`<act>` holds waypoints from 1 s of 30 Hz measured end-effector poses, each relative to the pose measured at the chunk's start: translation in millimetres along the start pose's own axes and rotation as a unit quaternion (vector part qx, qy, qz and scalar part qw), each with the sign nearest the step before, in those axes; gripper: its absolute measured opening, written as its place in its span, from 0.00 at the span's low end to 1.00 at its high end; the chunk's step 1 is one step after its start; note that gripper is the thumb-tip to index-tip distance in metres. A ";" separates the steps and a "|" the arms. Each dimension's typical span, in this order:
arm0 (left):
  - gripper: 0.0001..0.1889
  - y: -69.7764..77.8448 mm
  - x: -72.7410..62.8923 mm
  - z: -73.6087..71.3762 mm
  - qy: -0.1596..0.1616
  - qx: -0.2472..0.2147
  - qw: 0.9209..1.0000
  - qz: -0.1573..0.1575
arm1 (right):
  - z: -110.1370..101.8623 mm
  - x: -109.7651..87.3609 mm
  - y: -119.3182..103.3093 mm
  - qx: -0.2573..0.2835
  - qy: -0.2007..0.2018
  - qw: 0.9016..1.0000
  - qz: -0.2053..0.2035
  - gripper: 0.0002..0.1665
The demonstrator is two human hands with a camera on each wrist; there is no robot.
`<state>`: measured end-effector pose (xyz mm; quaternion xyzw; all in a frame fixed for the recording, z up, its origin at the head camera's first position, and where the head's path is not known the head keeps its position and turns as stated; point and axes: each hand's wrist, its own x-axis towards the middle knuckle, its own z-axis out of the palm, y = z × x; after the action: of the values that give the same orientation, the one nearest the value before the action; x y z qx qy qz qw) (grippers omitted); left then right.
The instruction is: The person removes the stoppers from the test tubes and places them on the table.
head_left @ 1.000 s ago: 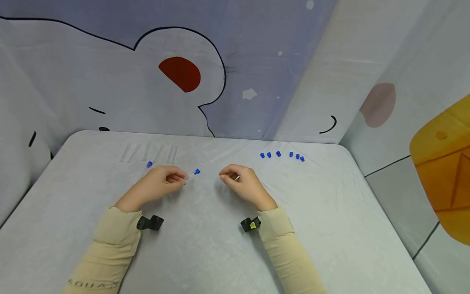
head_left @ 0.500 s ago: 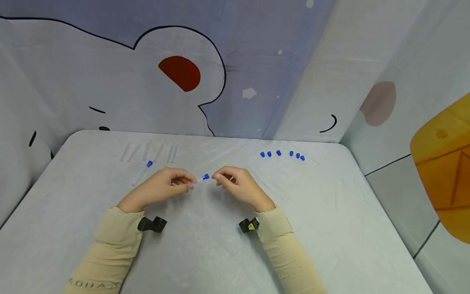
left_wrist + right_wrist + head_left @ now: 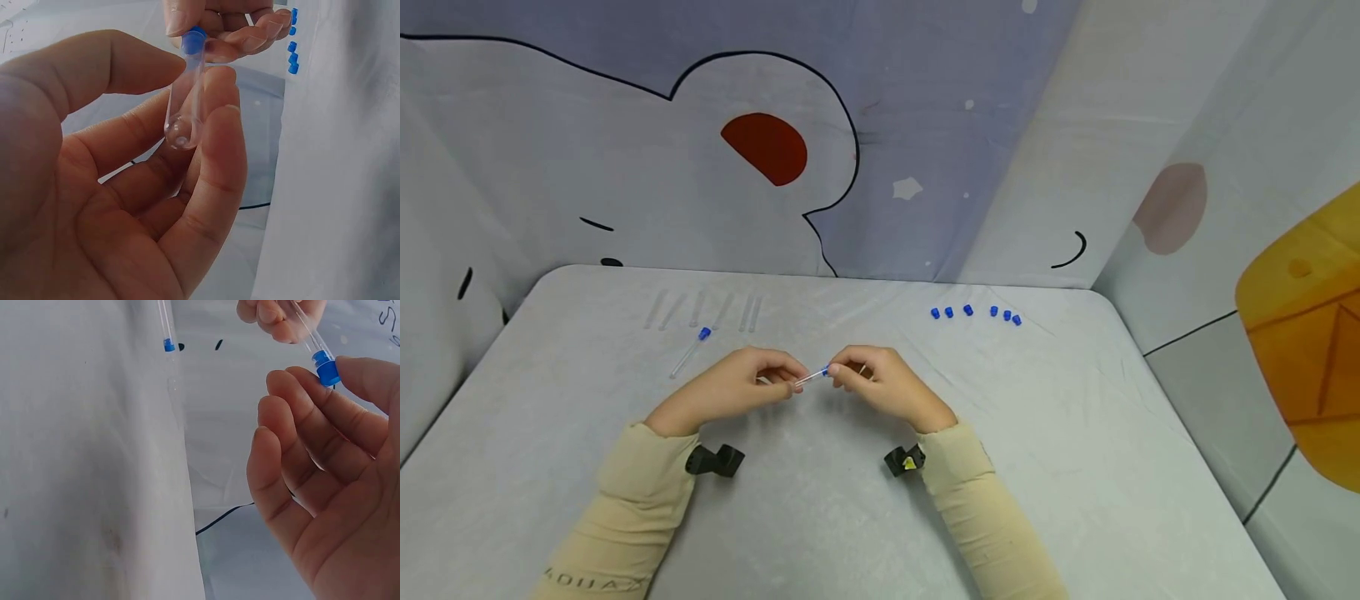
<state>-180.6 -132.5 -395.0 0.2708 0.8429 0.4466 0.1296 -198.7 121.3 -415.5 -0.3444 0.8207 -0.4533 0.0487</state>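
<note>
A clear test tube (image 3: 185, 103) with a rounded end is held by my left hand (image 3: 737, 383), pinched between thumb and fingers. Its blue cap (image 3: 326, 369) sits on the mouth of the tube, pointing to the right. My right hand (image 3: 883, 387) pinches this cap between thumb and index finger, the other fingers loosely bent. Both hands meet above the middle of the table. Left of them lies a second test tube (image 3: 683, 360) with a blue cap on it.
Several uncapped clear tubes (image 3: 722, 312) lie in a row at the back left of the white table (image 3: 820, 517). Toward the back right sit several loose blue caps (image 3: 967, 310). A printed cloth wall (image 3: 625, 167) rises behind the table.
My left hand has moved right with the capped tube. The right hand has come slightly left, and its thumb and finger now pinch the cap.
</note>
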 end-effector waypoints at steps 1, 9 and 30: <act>0.11 -0.1 0.0 -0.1 0.000 0.001 1.000 0.001 | 0.0 0.0 0.3 0.001 -0.001 1.000 0.001 0.13; 0.11 -1.1 0.3 -0.4 -0.003 0.000 1.000 0.005 | 0.3 -1.2 0.3 0.044 0.002 0.999 0.013 0.13; 0.13 -1.0 -1.0 -1.9 -0.009 0.013 1.000 0.009 | -0.2 -0.6 4.3 0.063 0.003 0.998 0.013 0.12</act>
<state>-181.0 -134.8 -394.8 0.2840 0.8447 0.4346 0.1301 -200.6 123.3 -418.8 -0.3284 0.7951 -0.5045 0.0744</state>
